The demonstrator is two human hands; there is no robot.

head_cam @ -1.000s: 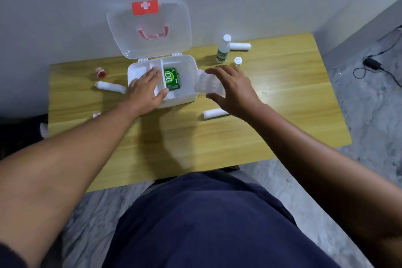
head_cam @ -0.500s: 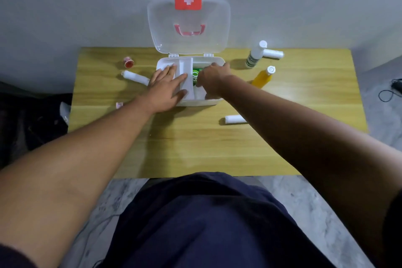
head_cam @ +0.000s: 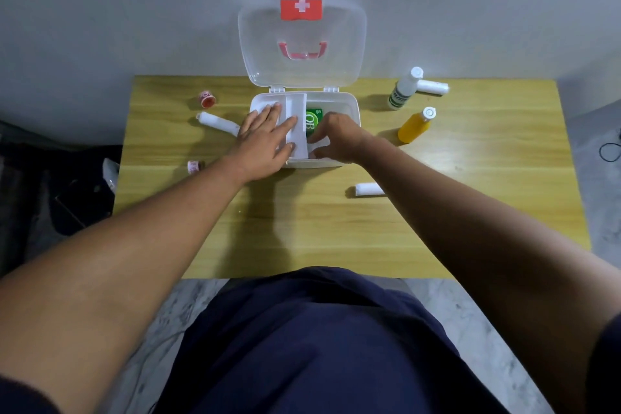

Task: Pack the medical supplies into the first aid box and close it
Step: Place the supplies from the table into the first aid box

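The first aid box (head_cam: 349, 104) sits open at the back middle of the worktop (head_cam: 302, 232), its clear lid (head_cam: 302, 33) standing upright against the wall, and it looks like thin, light plastic that would skid or tip if pushed from one side. The left hand (head_cam: 265, 141) lies flat with fingers spread over the left part of the box, touching the white divider tray (head_cam: 297, 118), which seems to steady it. The right hand (head_cam: 336, 136) is down in the right compartment with fingers curled just beside a green packet (head_cam: 313, 119); whether it is pinching anything I cannot tell, since the fingertips are hidden. The packet is probably light and flat, best taken by its edges. Left to pack are rolled white bandages, soft and apt to roll: one (head_cam: 218, 121) just left of the box, one (head_cam: 369, 189) near the front right, one (head_cam: 433, 87) far right behind a white bottle (head_cam: 403, 91). That bottle and the orange bottle (head_cam: 416, 126) stand upright, rigid, smooth and easy to knock over; grip them around the body. Two small red tape rolls (head_cam: 206, 99) (head_cam: 195, 166) lie to the left. The lid needs a clear path down, so tall bottles would have to lie flat inside.
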